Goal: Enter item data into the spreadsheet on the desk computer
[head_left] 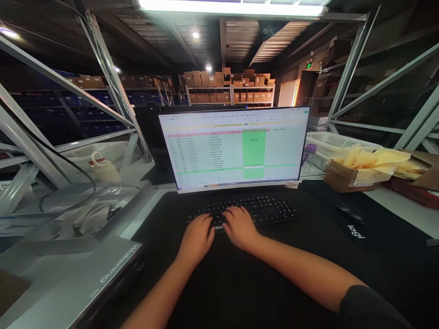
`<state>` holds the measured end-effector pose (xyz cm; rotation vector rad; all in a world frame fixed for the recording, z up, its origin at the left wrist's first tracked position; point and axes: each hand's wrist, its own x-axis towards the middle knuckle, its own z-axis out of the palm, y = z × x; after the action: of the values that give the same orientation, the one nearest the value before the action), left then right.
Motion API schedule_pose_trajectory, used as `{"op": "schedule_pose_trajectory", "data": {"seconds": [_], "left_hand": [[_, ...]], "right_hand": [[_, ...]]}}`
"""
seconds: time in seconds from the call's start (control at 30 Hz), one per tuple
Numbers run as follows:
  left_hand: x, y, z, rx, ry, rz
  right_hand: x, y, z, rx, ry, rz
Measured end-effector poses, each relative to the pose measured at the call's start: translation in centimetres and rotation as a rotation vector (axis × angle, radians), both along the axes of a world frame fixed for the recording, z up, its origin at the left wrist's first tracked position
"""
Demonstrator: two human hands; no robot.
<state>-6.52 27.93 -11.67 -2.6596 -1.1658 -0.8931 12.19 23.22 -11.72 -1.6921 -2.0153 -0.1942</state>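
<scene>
My left hand [197, 235] and my right hand [240, 226] rest side by side on a black keyboard [270, 209], fingers spread over the keys and holding nothing. The keyboard lies on a black desk mat [274, 274]. Just behind it stands a monitor [236, 148] showing a spreadsheet with a green column.
A black mouse [350, 214] lies to the right on the mat. A cardboard box of yellow envelopes [353, 176] and white baskets [334, 141] stand at the right rear. A grey machine [68, 269] and a white bottle [103, 167] are on the left. Metal racking frames both sides.
</scene>
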Motion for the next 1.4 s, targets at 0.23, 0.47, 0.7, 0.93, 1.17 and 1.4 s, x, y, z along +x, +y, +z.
{"op": "schedule_pose_trajectory", "data": {"seconds": [0.23, 0.47, 0.7, 0.93, 1.17, 1.4], "left_hand": [[-0.04, -0.05, 0.08, 0.022, 0.033, 0.002], [-0.1, 0.15, -0.17, 0.036, 0.012, -0.008], [-0.15, 0.35, -0.51, 0.048, 0.015, -0.009], [-0.14, 0.37, -0.55, 0.056, 0.024, -0.007], [-0.13, 0.35, -0.48, 0.066, 0.055, 0.004], [-0.16, 0.59, -0.65, 0.071, 0.068, -0.007]], "right_hand": [[0.04, 0.0, -0.06, -0.01, 0.004, -0.003], [0.04, 0.03, -0.14, -0.005, 0.016, 0.0], [-0.02, -0.09, -0.04, -0.01, 0.023, 0.003], [-0.01, -0.08, 0.21, -0.023, 0.017, 0.0], [0.03, -0.05, 0.11, -0.011, 0.006, 0.005], [0.06, -0.1, 0.07, -0.011, 0.012, 0.009]]}}
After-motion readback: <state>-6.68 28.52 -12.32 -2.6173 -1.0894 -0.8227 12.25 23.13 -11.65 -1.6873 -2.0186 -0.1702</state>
